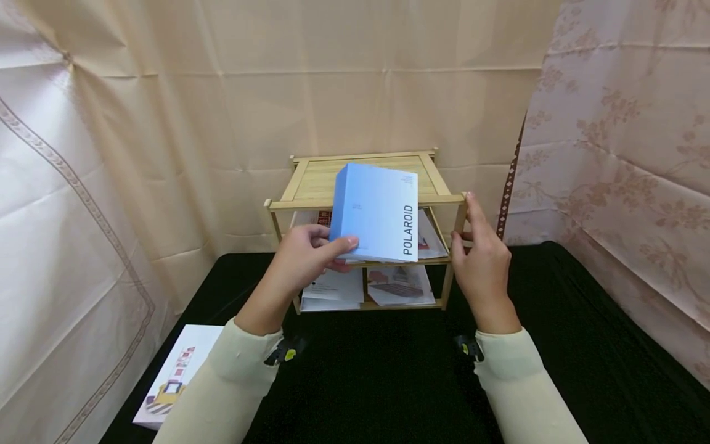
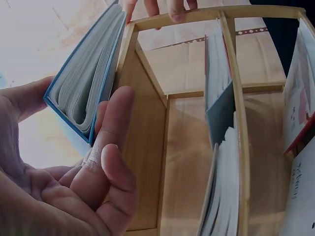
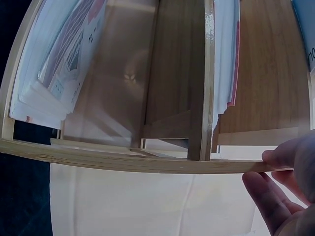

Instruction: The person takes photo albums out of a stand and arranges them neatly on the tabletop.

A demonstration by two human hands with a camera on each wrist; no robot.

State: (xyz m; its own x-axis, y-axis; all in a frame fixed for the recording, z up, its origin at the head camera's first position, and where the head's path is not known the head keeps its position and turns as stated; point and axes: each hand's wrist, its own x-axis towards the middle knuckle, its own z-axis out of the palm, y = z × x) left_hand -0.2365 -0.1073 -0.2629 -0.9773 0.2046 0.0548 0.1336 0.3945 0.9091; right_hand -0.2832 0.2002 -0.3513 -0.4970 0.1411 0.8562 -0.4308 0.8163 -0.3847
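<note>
1. Book (image 1: pixel 383 213), thick, rectangular and pale blue with black POLAROID lettering, is in the left hand (image 1: pixel 310 246), in front of the small light-wood two-tier rack (image 1: pixel 313 182) and overlapping its front top rail from the head view; whether the two touch, I cannot tell
2. Thumb on the cover near one lower corner, other fingers behind: the left hand pinches the book by its edge, probably because that leaves most of it free of the hand; the cover faces up toward the head, and the left wrist view shows white page edges between blue covers
3. Right hand (image 1: pixel 479 259) pinches the pale wooden front right post (image 1: pixel 461 217), thumb on one side and fingers on the other, closed down to the post's thickness; this grip seems meant to steady the light frame
4. Both forearms, in pale cream sleeves, slant inward from the lower corners, the hands on either side of the rack's front
5. White printed booklets (image 1: pixel 402 285) stand on the lower tier, either side of a divider, which seems to help keep them sorted
6. White box-like item with a yellow-and-purple print (image 1: pixel 172 376) lies on the black-covered counter (image 1: pixel 366 376), near the left sleeve, apart from the rack
</note>
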